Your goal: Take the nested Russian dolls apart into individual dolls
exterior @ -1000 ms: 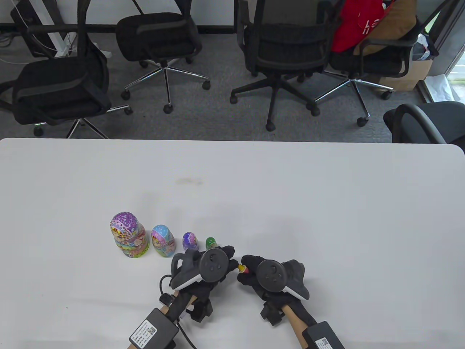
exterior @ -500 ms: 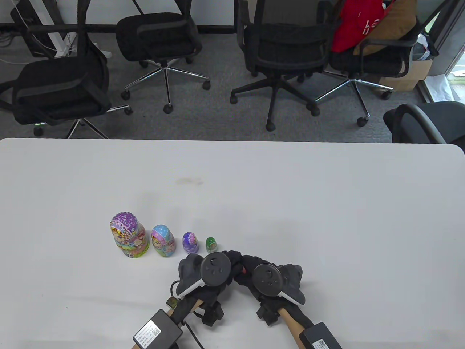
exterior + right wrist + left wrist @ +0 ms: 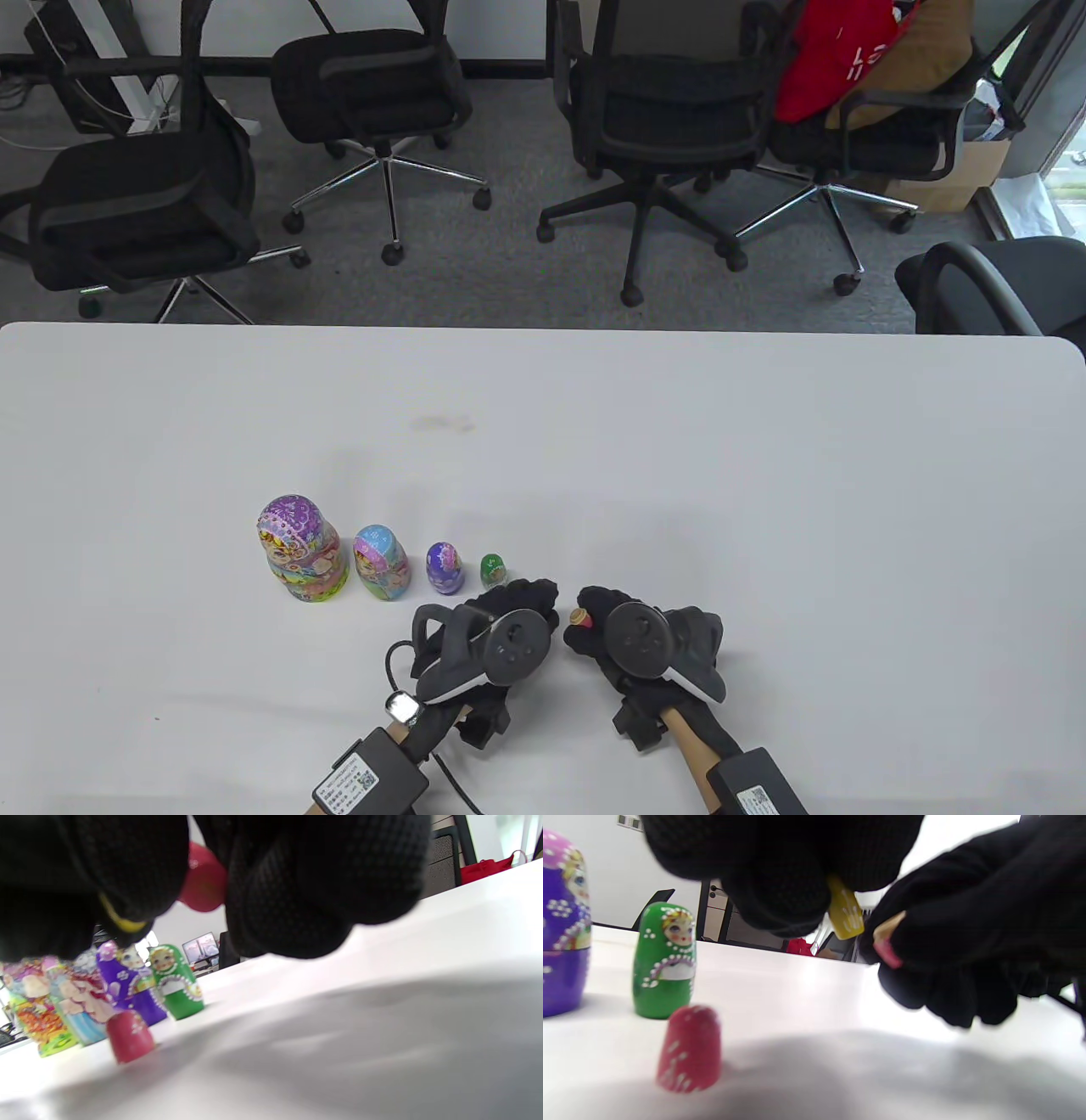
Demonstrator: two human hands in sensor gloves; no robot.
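Four closed dolls stand in a row by size: the big purple one (image 3: 297,552), the blue one (image 3: 380,563), the small purple one (image 3: 445,569) and the green one (image 3: 493,571). My left hand (image 3: 530,604) is just right of the green doll and pinches a tiny yellow doll (image 3: 844,914). My right hand (image 3: 584,626) is close beside it and pinches a red doll half (image 3: 579,617), whose wooden rim shows in the left wrist view (image 3: 885,942). Another red half (image 3: 689,1048) stands dome up on the table in front of the green doll (image 3: 666,959); the table view hides it.
The white table (image 3: 764,475) stretches far and right of the hands. Office chairs (image 3: 662,110) stand beyond its far edge. Cables and boxes on my wrists (image 3: 365,777) lie near the table's near edge.
The hands, pressed together half a second ago around the red doll, have drawn apart. The right hand now holds a red half and the left hand the tiny yellow doll.
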